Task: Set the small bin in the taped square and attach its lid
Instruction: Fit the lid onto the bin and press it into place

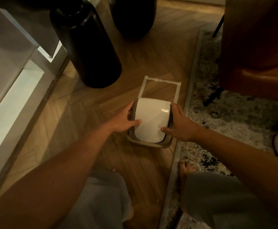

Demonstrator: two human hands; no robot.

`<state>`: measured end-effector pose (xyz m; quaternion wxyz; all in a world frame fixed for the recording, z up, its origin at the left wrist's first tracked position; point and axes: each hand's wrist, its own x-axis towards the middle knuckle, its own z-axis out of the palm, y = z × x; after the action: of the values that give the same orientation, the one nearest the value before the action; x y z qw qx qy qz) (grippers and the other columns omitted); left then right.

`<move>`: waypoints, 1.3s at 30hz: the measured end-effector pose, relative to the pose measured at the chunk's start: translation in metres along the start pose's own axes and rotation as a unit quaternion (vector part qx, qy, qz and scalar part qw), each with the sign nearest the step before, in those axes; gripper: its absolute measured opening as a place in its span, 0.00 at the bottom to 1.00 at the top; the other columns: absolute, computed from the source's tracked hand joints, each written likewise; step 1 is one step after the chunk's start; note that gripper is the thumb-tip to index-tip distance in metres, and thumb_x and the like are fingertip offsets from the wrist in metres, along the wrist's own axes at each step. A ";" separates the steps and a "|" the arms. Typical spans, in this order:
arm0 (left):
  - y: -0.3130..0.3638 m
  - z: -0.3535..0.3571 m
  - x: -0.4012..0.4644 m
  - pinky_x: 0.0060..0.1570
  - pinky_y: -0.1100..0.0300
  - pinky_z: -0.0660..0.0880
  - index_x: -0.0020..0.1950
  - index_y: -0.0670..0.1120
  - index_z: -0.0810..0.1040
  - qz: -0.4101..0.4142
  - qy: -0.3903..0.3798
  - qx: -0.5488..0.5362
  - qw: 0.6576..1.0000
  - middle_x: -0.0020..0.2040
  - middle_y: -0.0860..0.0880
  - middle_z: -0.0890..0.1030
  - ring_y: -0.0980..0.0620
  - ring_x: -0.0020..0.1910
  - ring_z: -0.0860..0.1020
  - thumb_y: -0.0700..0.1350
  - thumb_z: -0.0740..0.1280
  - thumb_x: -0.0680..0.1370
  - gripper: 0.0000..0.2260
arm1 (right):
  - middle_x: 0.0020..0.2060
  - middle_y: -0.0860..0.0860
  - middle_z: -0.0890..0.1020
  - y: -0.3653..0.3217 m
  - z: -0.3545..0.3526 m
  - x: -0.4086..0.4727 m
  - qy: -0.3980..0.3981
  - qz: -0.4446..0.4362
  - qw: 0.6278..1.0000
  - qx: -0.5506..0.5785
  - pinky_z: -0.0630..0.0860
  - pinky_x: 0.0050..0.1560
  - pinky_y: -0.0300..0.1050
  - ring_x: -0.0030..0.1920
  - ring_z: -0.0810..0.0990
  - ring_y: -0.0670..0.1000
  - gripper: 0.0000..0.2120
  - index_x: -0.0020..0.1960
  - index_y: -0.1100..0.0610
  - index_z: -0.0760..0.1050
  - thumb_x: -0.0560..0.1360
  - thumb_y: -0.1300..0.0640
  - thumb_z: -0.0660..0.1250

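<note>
A small bin with a beige rim (149, 145) and a white domed swing lid (151, 119) stands on the wooden floor. It covers the near side of a square of pale tape (161, 80); the square's far part shows beyond it. My left hand (125, 120) grips the bin's left side, thumb resting on the white lid. On the right side my right hand (180, 123) holds the lid and rim, thumb also on the white top. The bin's body is hidden under the lid.
A tall dark vase (87, 45) stands left of the tape, a second dark vessel (133, 17) behind. A white cabinet (14, 90) runs along the left. A patterned rug (231, 123) and a brown chair (257, 47) lie right. My knees and bare feet are at the bottom.
</note>
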<state>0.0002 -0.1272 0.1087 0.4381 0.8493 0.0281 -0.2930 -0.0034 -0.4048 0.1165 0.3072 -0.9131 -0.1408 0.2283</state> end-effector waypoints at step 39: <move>-0.040 0.052 0.036 0.73 0.55 0.56 0.80 0.57 0.31 0.093 0.120 0.100 0.983 0.83 0.50 0.48 0.54 0.79 0.53 0.61 0.83 0.58 0.70 | 0.80 0.60 0.44 0.052 0.065 0.009 0.120 -0.025 0.990 -0.063 0.56 0.75 0.65 0.80 0.44 0.60 0.65 0.80 0.62 0.34 0.65 0.26 0.67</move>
<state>-0.0069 -0.1498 0.0378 0.3700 0.9167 -0.0278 -0.1480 -0.0220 -0.4090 0.0345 0.2691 -0.9477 -0.1393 0.0998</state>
